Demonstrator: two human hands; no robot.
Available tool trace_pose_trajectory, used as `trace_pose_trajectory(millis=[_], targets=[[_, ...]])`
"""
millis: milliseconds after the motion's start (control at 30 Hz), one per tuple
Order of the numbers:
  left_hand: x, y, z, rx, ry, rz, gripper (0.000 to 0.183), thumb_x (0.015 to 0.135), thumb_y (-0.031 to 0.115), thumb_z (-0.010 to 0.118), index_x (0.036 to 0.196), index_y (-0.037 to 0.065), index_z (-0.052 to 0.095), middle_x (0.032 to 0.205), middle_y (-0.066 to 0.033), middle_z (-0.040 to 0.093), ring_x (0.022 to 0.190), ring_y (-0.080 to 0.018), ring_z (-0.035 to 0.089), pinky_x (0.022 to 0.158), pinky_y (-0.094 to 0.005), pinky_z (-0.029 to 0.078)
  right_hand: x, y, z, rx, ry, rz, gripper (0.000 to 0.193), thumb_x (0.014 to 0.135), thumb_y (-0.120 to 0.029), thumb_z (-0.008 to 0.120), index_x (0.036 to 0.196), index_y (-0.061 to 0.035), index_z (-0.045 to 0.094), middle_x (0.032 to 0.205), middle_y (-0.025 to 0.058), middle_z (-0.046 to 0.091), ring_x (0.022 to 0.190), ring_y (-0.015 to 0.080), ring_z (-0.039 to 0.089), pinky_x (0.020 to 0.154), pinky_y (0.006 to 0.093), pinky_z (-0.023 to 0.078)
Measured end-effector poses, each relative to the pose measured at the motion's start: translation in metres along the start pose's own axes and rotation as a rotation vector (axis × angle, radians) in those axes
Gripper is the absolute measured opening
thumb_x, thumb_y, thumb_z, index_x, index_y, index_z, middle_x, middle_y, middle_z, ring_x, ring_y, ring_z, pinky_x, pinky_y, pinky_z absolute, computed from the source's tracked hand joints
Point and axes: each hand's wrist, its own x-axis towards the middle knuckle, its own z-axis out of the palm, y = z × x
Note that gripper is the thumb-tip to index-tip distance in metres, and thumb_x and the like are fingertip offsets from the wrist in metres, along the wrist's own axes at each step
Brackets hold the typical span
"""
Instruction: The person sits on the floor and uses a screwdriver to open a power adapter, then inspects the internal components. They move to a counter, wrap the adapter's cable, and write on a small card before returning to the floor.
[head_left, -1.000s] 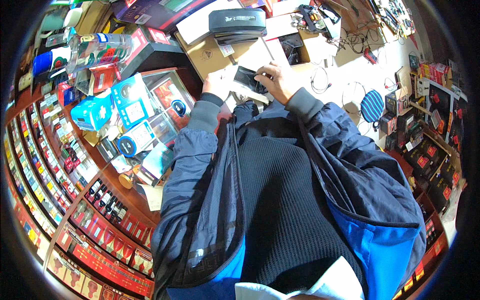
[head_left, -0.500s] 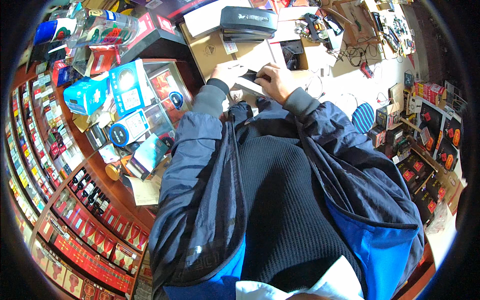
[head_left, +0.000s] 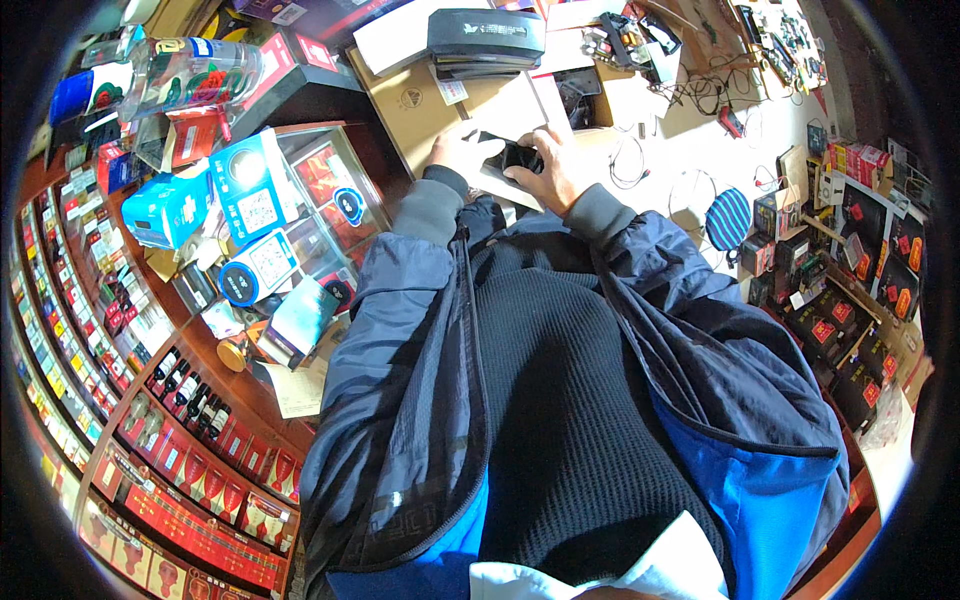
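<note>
Between my hands is a small, shallow white box (head_left: 497, 183) with a dark inside. A black, glossy object (head_left: 518, 156) shows at the box; its kind is too small to make out. My left hand (head_left: 463, 155) is closed on the box's left side, thumb stretched along the top. With thumb and fingers curled, my right hand (head_left: 552, 168) pinches the black object at the box's right side. Both hands are just in front of a large brown cardboard box (head_left: 405, 100), and its top carries a stack of dark, flat cases (head_left: 487, 40).
At left, a glass counter (head_left: 375, 190) bears blue boxes (head_left: 170, 205), payment-code stands (head_left: 250, 190) and a large clear bottle (head_left: 195, 78). Loose cables (head_left: 690, 95) and small electronic parts lie on the white table (head_left: 660, 160) at right. A blue striped round thing (head_left: 728, 220) sits near its edge.
My right hand has turned, thumb now toward me, and the black object shows in its fingers. The white box has tilted so its dark inside shows. The view has shifted slightly.
</note>
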Motion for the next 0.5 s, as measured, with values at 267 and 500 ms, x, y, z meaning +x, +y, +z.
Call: trace_pose_trajectory(millis=[267,500], targets=[[0.008,0.002,-0.003,0.238,0.071,-0.086,0.043,0.084,0.009,0.079,0.125,0.005,0.069,0.118,-0.009,0.073,0.107,-0.0183,0.067,0.095,-0.0318,0.055,0.012,0.001,0.009,-0.073,-0.018,0.02,0.053,0.077,-0.031,0.084,0.117,-0.0039,0.063,0.111,0.0194,0.059,0.105,0.0383,0.058,0.091,0.0486,0.049],[0.0,-0.01,-0.008,0.219,0.052,0.051,0.05,0.081,0.006,0.078,0.13,0.005,0.067,0.11,-0.0071,0.075,0.099,-0.0168,0.069,0.088,-0.0326,0.056,0.02,0.03,0.01,-0.056,-0.186,0.203,0.059,0.076,-0.045,0.084,0.116,-0.0055,0.068,0.108,0.0171,0.062,0.104,0.0348,0.06,0.092,0.0452,0.049]])
